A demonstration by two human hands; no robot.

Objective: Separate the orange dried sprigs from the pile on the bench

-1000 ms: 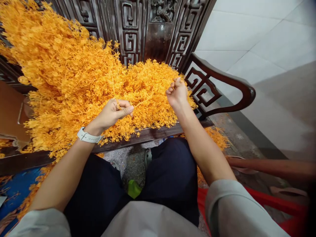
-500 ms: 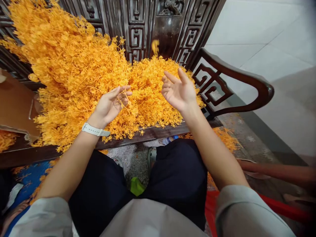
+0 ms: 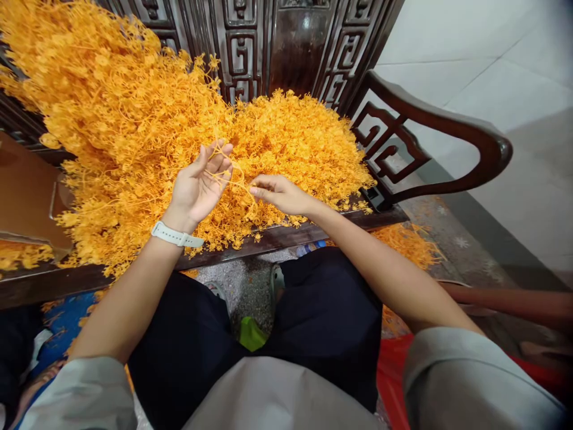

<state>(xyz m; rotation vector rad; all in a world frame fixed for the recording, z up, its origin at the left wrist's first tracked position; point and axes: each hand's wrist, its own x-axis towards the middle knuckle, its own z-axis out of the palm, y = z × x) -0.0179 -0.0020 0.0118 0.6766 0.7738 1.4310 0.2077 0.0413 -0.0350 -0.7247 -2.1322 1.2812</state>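
My left hand (image 3: 202, 182) is turned palm up with its fingers loosely curled around a thin, branching orange plastic flower stem (image 3: 242, 173). The stem reaches rightward out of that hand. At its other side my right hand (image 3: 282, 194) pinches thumb and fingers together on the stem; the exact contact is small and partly hidden. Both hands are over the front of a big heap of similar orange plastic flower sprigs (image 3: 134, 113), piled on a dark carved wooden bench (image 3: 233, 254).
The bench's curved armrest (image 3: 447, 131) stands at the right, by a pale wall. A cardboard box (image 3: 27, 191) sits at the left. More orange sprigs (image 3: 409, 245) lie on the floor. Another person's arm (image 3: 514, 301) enters from the right. A red plastic seat (image 3: 394, 370) shows below.
My right hand was raised and open, with an orange piece airborne above the heap. It has come down and left to pinch the stem. My left hand has tilted its palm upward.
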